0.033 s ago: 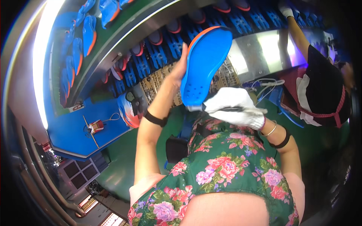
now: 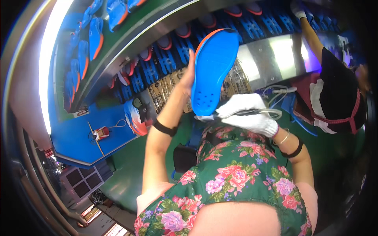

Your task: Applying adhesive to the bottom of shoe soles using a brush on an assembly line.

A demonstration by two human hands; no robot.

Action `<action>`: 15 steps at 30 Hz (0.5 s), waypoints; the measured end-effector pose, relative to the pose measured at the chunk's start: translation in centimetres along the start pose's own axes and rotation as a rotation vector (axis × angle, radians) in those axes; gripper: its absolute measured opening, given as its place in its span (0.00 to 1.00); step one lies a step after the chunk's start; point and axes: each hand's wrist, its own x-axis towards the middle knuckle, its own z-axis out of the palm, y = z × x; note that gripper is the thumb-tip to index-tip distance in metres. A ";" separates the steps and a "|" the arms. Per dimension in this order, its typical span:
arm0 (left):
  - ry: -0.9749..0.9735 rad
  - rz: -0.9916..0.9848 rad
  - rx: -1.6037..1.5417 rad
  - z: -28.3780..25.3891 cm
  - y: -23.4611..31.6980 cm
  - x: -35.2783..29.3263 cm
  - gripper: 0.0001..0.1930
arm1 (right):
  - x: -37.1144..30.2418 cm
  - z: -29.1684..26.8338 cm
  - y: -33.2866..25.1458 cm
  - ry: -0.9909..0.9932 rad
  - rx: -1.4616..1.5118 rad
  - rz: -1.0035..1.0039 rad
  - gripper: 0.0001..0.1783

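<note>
Head view: the blue sole (image 2: 214, 70) has swung slightly more upright, gripped in the left hand's (image 2: 188, 78) fingers; the right hand's (image 2: 250, 121) gloved fingers clasp a slim dark tool (image 2: 247, 112), work seemingly still at the holed end (image 2: 205, 103) beside them.

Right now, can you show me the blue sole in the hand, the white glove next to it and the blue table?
Sole (image 2: 214, 74): head view, middle of its blue face.
Glove (image 2: 246, 105): head view, white cloth near its middle.
Table (image 2: 75, 141): head view, its blue top.
</note>
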 end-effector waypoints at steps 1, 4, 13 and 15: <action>-0.092 0.040 -0.172 0.0 -0.6 -0.1 0.56 | -0.2 0.0 -0.5 0.113 0.195 0.172 0.11; -0.226 0.204 -0.346 -2.5 -4.5 0.3 0.43 | 0.5 -0.7 -1.4 0.425 0.021 0.180 0.12; 0.223 0.301 0.059 3.2 -7.5 -2.1 0.27 | 1.4 -2.7 -1.3 0.375 -0.477 -0.081 0.11; 0.080 0.160 0.055 2.0 -7.0 -2.8 0.31 | 0.9 -2.5 -1.6 0.340 -0.470 -0.053 0.12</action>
